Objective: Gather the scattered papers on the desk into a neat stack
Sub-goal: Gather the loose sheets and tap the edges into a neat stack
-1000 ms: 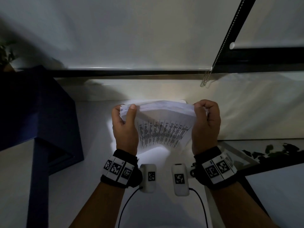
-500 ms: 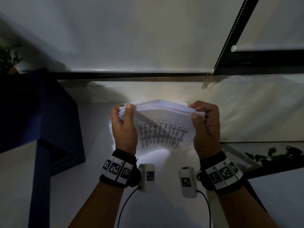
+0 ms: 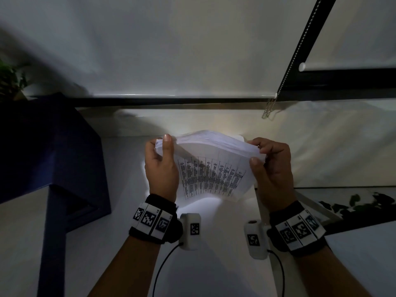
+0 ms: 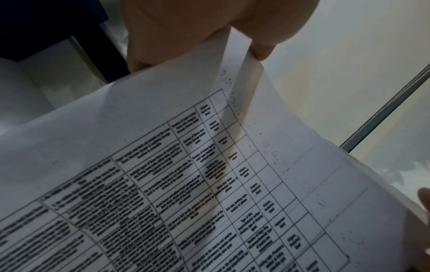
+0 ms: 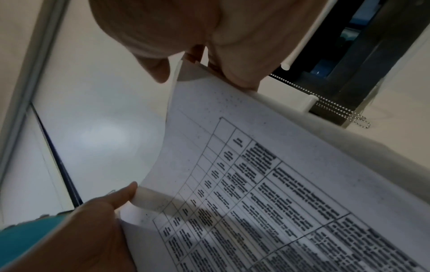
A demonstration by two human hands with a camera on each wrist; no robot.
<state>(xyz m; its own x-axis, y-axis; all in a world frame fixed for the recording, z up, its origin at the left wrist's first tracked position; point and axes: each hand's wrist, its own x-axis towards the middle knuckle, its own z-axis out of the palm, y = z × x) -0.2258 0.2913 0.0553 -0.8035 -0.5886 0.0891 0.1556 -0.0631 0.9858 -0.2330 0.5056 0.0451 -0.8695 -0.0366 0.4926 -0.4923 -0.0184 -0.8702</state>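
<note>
A stack of white papers point(image 3: 212, 166) with a printed table on the near sheet stands on edge above the white desk point(image 3: 64, 243), bowed upward along its top. My left hand point(image 3: 161, 166) grips its left end, thumb on the near face. My right hand point(image 3: 271, 168) grips the right end, fingers curled over the top. The left wrist view shows the printed sheet point(image 4: 209, 174) with fingertips point(image 4: 263, 49) at its upper edge. In the right wrist view the same sheet point(image 5: 267, 184) is pinched between fingers and the thumb point(image 5: 116, 198).
A dark blue box-like stand point(image 3: 49, 159) sits on the desk at the left. A window blind point(image 3: 171, 50) with a bead chain point(image 3: 270, 108) hangs behind. A dark leaf-patterned surface point(image 3: 353, 204) lies at the right past the desk's edge. A plant point(image 3: 10, 82) is at far left.
The stack has bowed upward more in the middle. My right hand has shifted slightly down and to the right along the paper's end; the left hand holds its place.
</note>
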